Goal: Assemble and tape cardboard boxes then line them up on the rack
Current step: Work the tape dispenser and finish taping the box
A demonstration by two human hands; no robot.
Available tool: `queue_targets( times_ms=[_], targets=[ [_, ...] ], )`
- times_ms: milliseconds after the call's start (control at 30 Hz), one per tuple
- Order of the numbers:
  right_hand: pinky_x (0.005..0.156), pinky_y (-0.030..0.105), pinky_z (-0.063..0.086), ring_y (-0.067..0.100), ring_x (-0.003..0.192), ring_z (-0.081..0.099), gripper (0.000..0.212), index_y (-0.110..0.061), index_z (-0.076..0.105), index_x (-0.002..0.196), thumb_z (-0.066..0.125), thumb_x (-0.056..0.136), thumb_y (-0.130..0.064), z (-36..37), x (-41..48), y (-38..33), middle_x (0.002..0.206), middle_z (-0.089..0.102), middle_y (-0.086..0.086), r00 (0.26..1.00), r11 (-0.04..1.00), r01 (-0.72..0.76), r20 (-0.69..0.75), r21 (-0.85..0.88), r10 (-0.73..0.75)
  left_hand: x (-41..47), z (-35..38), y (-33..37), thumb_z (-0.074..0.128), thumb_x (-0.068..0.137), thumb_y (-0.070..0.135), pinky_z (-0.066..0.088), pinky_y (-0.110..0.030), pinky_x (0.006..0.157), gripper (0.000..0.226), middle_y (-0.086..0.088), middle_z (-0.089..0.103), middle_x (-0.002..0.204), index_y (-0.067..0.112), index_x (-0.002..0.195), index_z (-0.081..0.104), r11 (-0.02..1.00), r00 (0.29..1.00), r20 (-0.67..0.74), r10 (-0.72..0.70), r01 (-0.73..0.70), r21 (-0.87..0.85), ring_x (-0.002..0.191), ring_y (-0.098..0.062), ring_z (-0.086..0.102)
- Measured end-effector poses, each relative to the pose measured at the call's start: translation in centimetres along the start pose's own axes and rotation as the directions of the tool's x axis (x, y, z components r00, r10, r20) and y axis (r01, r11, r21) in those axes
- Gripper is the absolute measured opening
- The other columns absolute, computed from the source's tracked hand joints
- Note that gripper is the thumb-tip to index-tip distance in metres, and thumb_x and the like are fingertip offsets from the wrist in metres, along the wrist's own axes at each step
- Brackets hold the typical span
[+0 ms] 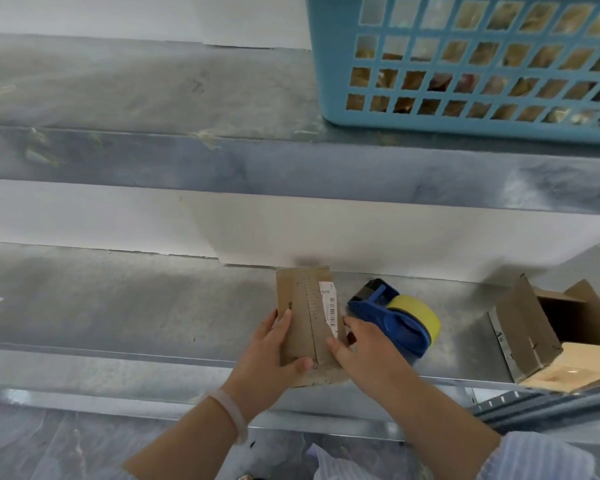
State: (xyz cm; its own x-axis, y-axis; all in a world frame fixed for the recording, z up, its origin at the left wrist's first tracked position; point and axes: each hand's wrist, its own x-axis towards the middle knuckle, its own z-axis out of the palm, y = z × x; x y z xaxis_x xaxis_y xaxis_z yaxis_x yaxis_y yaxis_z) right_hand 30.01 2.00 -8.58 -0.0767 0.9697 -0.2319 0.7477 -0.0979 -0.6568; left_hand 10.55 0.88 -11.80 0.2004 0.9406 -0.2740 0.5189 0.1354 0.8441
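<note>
A small brown cardboard box (302, 306) with a white barcode label stands on the lower metal shelf (118, 299) of the rack. My left hand (274, 355) grips its left side, thumb across the front near the bottom. My right hand (364, 351) holds its right edge, fingers curled round it. A blue tape dispenser (388, 317) with a yellow roll lies on the shelf just right of the box, behind my right hand.
An open cardboard box (520, 327) with raised flaps sits at the shelf's right end. A blue plastic basket (333, 64) with contents stands on the upper shelf (153, 98) at the right. The white wall is behind.
</note>
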Motion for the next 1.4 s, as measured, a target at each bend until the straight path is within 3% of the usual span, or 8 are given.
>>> queue_targets(
  times_ms=[200,333,433,533,700,1000,1233,1400],
  targets=[
    [0.099,0.025,0.039,0.004,0.115,0.046,0.046,-0.039,0.039,0.139,0.051,0.095,-0.032,-4.7,-1.9,3.5,0.128,0.044,-0.019,0.845,0.993,0.094,-0.522,-0.065,-0.114,0.5,-0.8,-0.3,0.063,0.09,0.035,0.04,-0.032,0.109,0.076,0.014,0.015,0.154,0.032,0.152,0.019,0.994,0.992,-0.088,0.092,-0.087,0.064,0.132,-0.008,0.035],
    [0.113,0.039,0.029,0.018,0.138,0.034,0.05,-0.033,0.029,0.15,0.039,0.102,-0.043,-7.1,-1.4,6.5,0.154,0.033,-0.003,0.919,0.966,-0.222,-0.303,0.135,0.253,-0.1,-0.4,1.0,0.059,0.091,0.042,0.024,-0.036,0.115,0.07,0.009,0.012,0.157,0.035,0.15,0.022,0.921,0.964,-0.212,0.161,-0.069,0.384,0.139,-0.018,0.019],
    [0.083,0.033,0.049,0.004,0.096,0.057,0.031,-0.034,0.051,0.13,0.046,0.101,-0.039,-6.8,-1.8,7.4,0.116,0.063,-0.007,0.947,0.968,-0.199,-0.224,0.15,0.23,-0.7,0.1,3.4,0.068,0.086,0.032,0.031,-0.041,0.109,0.056,0.001,0.037,0.145,0.024,0.138,0.048,0.813,0.853,-0.271,0.445,-0.258,0.522,0.13,-0.017,0.027],
    [0.065,0.018,0.044,-0.001,0.085,0.058,0.03,-0.035,0.055,0.124,0.058,0.095,-0.04,-5.7,-2.9,7.2,0.097,0.061,-0.021,0.938,0.954,-0.186,-0.248,0.234,0.243,-0.7,1.7,6.7,0.059,0.091,0.036,0.043,-0.025,0.101,0.045,0.02,0.046,0.128,0.034,0.135,0.049,0.873,0.903,-0.076,0.423,-0.384,0.302,0.115,0.005,0.042],
    [0.061,0.005,0.041,-0.011,0.084,0.059,0.021,-0.041,0.057,0.115,0.06,0.095,-0.036,-3.6,-4.1,6.7,0.09,0.065,-0.023,0.941,0.909,-0.161,-0.218,0.385,0.259,1.4,6.7,10.5,0.051,0.097,0.039,0.036,-0.003,0.072,0.037,0.021,0.055,0.123,0.035,0.134,0.047,0.997,0.988,0.138,0.076,-0.074,-0.02,0.102,0.01,0.052],
    [0.08,0.001,0.043,-0.014,0.1,0.06,0.077,-0.068,0.06,0.098,0.039,0.094,0.006,-4.2,-5.7,7.4,0.102,0.067,-0.035,0.99,0.834,-0.066,-0.069,0.547,0.124,3.5,9.9,11.0,0.071,0.084,0.037,0.049,-0.019,0.067,0.029,0.009,0.065,0.091,0.023,0.106,0.056,0.999,0.998,0.056,-0.024,0.022,0.049,0.082,-0.003,0.062],
    [0.098,0.035,0.05,0.005,0.109,0.06,0.034,-0.045,0.058,0.116,0.043,0.103,-0.018,-6.4,-6.4,9.9,0.117,0.062,-0.013,0.865,0.76,-0.132,-0.301,0.636,0.401,2.4,8.7,11.2,0.065,0.091,0.023,0.058,-0.039,0.083,0.015,-0.003,0.07,0.099,0.021,0.104,0.057,0.982,0.987,0.162,0.007,0.024,-0.189,0.091,-0.016,0.069],
    [0.097,0.029,0.05,0.008,0.114,0.061,0.029,-0.03,0.055,0.128,0.037,0.107,-0.023,-8.3,-6.2,10.7,0.13,0.061,0.001,0.878,0.422,-0.092,-0.126,0.902,0.462,0.6,7.0,12.1,0.066,0.086,0.018,0.055,-0.044,0.09,0.034,-0.014,0.07,0.108,0.008,0.118,0.056,0.88,0.961,0.255,0.105,0.03,-0.474,0.102,-0.025,0.068]
  ],
)
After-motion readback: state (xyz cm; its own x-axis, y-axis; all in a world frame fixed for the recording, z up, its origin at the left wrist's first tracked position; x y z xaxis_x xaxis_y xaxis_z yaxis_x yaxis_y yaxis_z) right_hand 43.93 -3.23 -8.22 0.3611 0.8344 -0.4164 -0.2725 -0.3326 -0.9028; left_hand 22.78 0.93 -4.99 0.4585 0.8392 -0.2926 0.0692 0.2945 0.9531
